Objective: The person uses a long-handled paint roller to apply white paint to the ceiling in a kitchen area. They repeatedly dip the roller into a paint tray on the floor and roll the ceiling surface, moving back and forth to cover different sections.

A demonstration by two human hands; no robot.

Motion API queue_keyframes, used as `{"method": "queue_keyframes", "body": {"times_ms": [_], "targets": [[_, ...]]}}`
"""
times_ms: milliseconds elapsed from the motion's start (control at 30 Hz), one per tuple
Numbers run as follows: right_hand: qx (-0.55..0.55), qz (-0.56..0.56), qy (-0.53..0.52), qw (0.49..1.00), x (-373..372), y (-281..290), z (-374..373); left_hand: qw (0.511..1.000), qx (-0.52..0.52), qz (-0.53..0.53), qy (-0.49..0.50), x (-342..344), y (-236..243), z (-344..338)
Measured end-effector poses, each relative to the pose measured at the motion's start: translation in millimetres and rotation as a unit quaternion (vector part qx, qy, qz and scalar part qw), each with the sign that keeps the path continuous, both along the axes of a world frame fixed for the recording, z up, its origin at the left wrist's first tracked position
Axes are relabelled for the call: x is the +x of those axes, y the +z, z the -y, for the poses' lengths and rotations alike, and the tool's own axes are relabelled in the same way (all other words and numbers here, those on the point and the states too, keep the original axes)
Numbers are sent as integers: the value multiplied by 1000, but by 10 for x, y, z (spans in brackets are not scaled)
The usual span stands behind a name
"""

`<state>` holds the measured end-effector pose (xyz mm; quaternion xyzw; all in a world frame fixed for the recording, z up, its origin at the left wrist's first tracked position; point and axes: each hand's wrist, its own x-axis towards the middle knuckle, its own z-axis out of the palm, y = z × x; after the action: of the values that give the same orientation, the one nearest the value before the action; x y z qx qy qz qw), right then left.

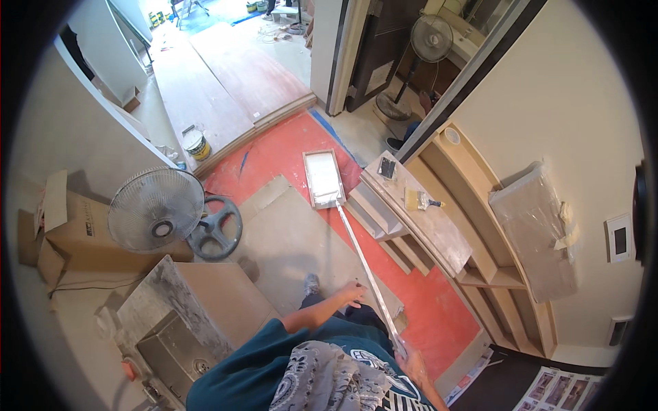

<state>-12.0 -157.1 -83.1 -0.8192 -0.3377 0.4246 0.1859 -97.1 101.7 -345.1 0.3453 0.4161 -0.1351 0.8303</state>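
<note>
My right hand point(412, 364) is closed around the lower end of a long white pole point(363, 262). The pole runs forward and slightly left to a wooden-rimmed paint tray point(308, 179) on the floor. White paint point(322, 171) lies in the tray, and the pole's far end meets its near edge; a roller head cannot be made out there. My left hand point(353, 293) is off the pole, just left of its middle, with fingers apart and nothing in them.
A floor fan point(156, 209) and a cardboard box point(96, 229) stand at left, near a steel sink point(181, 346). A paint bucket point(197, 144) sits on raised boards point(219, 82). Right, a brush point(419, 200) rests on a wooden shelf unit point(439, 233). Another person's foot point(395, 144) shows in the doorway.
</note>
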Motion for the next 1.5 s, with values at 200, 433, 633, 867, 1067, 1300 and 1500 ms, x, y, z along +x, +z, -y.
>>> {"method": "queue_keyframes", "body": {"times_ms": [200,433,633,867,1067,1300,1500], "targets": [[18,83,38,996,231,491,238,999,-3,-22,-38,541,193,95],[186,33,2,982,987,534,799,973,-130,-7,191,1334,-228,316],[186,-52,54,980,1811,479,401,958,-129,96,237,1779,451,475],[220,-135,196,946,2378,548,-537,913,9,228,339,1977,1134,41],[224,-185,289,912,2142,749,-935,809,159,378,420,1519,1775,189],[276,-254,317,871,1113,905,-1060,719,306,314,539,555,2785,1450],[459,-347,311,757,-423,1468,-722,642,465,121,598,-441,2756,3042]]}}
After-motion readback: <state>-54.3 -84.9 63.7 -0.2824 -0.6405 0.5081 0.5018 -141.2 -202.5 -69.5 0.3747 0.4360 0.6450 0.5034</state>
